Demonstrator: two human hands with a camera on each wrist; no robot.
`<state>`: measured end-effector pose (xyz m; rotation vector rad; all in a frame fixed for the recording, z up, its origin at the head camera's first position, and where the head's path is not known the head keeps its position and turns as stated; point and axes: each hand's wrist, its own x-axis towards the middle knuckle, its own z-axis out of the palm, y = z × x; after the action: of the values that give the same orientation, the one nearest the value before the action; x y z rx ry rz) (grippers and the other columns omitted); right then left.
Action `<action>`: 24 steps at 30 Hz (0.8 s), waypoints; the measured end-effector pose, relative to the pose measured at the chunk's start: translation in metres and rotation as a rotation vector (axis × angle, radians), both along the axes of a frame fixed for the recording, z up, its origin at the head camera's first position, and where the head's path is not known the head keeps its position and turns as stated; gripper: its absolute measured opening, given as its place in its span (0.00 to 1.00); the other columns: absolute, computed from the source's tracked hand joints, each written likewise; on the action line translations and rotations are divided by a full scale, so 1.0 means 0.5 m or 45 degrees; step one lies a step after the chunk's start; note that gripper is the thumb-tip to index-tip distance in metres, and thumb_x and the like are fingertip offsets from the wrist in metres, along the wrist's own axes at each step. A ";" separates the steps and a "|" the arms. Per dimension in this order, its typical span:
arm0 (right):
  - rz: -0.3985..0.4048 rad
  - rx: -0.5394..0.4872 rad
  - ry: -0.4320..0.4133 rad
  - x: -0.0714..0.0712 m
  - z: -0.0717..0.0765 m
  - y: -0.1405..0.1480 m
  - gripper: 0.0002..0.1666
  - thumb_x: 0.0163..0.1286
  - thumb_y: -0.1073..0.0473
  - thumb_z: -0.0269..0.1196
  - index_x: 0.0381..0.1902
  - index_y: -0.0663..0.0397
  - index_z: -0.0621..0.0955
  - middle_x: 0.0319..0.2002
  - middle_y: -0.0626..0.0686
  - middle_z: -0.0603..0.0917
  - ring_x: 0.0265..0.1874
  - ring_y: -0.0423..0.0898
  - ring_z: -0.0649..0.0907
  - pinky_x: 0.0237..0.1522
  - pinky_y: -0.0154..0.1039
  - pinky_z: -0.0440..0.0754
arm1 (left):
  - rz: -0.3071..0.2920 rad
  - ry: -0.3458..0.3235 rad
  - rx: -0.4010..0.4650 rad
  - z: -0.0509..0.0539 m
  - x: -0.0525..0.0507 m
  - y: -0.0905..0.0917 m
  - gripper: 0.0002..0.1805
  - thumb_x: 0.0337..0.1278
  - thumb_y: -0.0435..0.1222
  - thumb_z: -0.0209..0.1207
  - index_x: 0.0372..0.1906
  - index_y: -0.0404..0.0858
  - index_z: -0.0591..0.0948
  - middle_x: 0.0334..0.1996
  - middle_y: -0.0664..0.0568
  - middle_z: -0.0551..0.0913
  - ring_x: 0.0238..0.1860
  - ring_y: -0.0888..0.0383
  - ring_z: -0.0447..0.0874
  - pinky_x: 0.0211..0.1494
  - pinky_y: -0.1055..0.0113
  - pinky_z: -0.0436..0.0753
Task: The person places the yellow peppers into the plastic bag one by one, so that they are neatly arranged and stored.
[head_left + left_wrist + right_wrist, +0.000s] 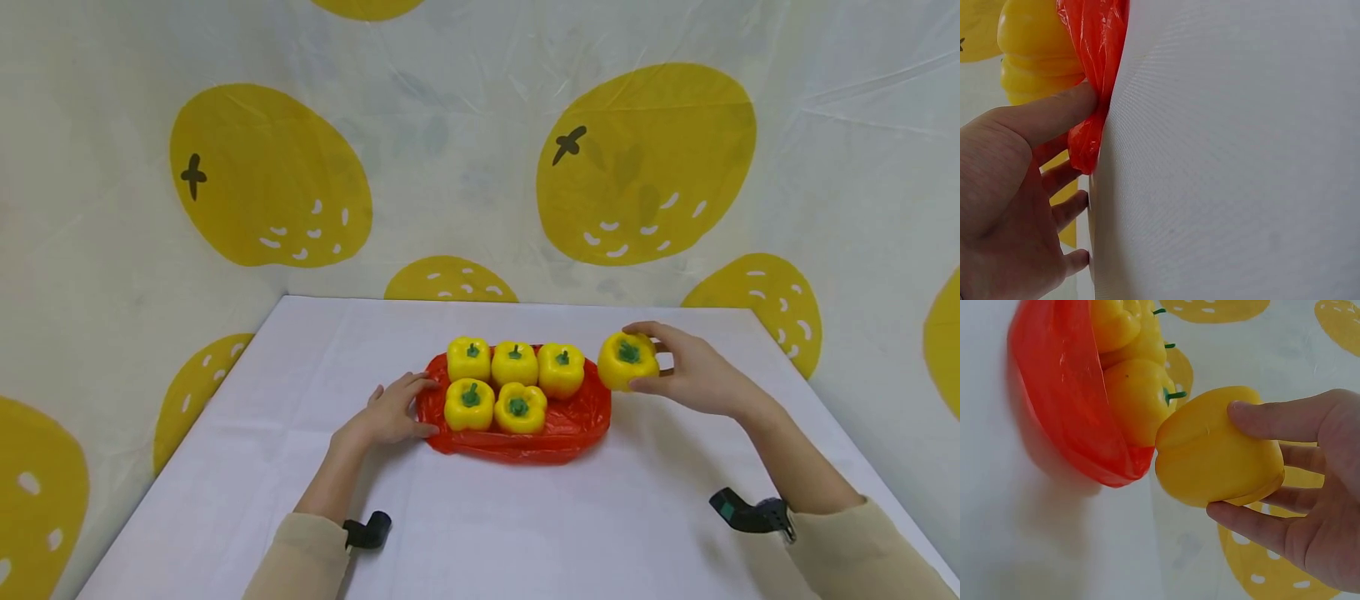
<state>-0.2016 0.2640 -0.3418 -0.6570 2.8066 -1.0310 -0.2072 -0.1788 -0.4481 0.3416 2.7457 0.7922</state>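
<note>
A red plastic bag point(517, 450) lies on the table with its rim turned low, and several yellow bell peppers point(514, 362) with green stems sit in it. My left hand point(386, 412) holds the bag's left end between thumb and fingers; its other fingers are spread towards the tabletop in the left wrist view. Just off the bag's right end, my right hand point(705, 379) grips another yellow bell pepper point(621, 367) above the table. Seen from the right wrist, the thumb lies on one side of this pepper point(1216, 450) and the fingers on the other.
A white cloth covers the table point(450, 525). Behind and beside it hangs a pale curtain point(450, 150) printed with large yellow fruits. Each wrist wears a small black camera, the left camera point(369, 531) and the right camera point(750, 512).
</note>
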 end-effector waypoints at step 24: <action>0.038 -0.058 -0.050 0.028 -0.011 -0.056 0.42 0.61 0.54 0.77 0.68 0.56 0.71 0.65 0.59 0.76 0.62 0.63 0.76 0.48 0.48 0.88 | 0.007 0.000 0.003 -0.002 -0.001 -0.001 0.41 0.54 0.44 0.74 0.73 0.47 0.72 0.77 0.44 0.63 0.79 0.41 0.50 0.76 0.32 0.42</action>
<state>-0.1874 0.2362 -0.3472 -0.6736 2.7387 -1.0933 -0.2075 -0.1792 -0.4494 0.3349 2.7466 0.7968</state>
